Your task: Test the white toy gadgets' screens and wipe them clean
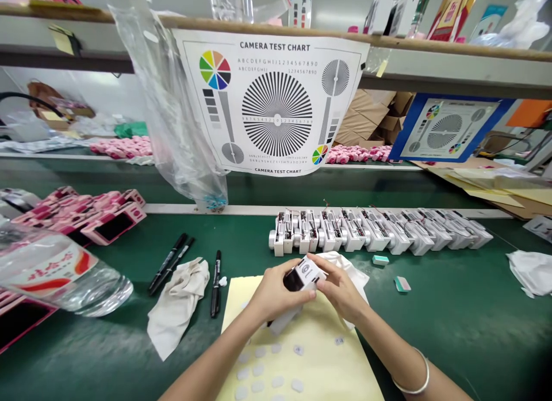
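Observation:
My left hand (pixel 276 291) and my right hand (pixel 340 289) both grip a small white camera (pixel 309 270) with a dark screen, holding it tilted above a yellow sheet (pixel 336 372). Fingers and thumbs of both hands press on its sides. Below the left hand, a pale grey-white thing with a dark edge (pixel 284 320) is partly hidden, and I cannot make out its kind. Several small pale stickers (pixel 257 385) lie in rows on the sheet. Behind the right hand, a white cloth (pixel 356 277) is bunched up.
Several opened white cameras (pixel 332 231) stand in a row behind. Pink cameras (pixel 114 222) and a tilted water bottle (pixel 64 268) are left, near black markers (pixel 215 286) and a cloth (pixel 179 306). Two small green-and-white blocks (pixel 402 284) lie right. A test chart (pixel 276 102) hangs ahead.

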`<act>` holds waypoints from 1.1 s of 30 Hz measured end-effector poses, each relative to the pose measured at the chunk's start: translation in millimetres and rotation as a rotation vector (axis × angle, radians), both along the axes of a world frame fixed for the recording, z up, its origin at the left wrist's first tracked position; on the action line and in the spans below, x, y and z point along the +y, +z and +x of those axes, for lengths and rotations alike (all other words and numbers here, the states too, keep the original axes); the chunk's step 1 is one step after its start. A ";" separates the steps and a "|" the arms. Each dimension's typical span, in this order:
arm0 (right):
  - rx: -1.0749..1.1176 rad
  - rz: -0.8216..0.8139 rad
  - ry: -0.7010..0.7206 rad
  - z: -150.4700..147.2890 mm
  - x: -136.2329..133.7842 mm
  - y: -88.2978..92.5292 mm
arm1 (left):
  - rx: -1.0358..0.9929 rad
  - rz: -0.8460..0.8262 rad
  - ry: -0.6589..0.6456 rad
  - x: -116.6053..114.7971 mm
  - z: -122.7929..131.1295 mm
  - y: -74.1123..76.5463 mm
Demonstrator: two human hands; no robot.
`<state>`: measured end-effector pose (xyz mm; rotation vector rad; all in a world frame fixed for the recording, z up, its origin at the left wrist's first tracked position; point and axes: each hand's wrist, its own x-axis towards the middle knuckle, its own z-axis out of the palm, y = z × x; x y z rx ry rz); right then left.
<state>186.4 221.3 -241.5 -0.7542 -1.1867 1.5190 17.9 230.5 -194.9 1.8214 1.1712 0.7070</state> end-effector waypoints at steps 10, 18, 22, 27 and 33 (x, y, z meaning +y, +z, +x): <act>-0.046 0.004 -0.099 -4.0 -2.1 1.2 | -0.024 -0.015 -0.034 2.8 -1.1 -3.5; -0.027 0.006 -0.253 -16.7 -7.6 -5.7 | 0.047 -0.004 0.028 -7.7 8.3 2.5; -0.036 -0.012 -0.244 -17.0 -8.6 -2.3 | 0.041 -0.006 0.033 -11.3 10.3 4.2; -0.076 0.060 -0.068 -1.7 -2.3 2.8 | 0.047 0.060 0.023 -7.5 5.5 0.5; -0.352 0.147 0.077 11.9 0.4 6.6 | 0.444 0.731 0.033 -0.4 6.4 -28.4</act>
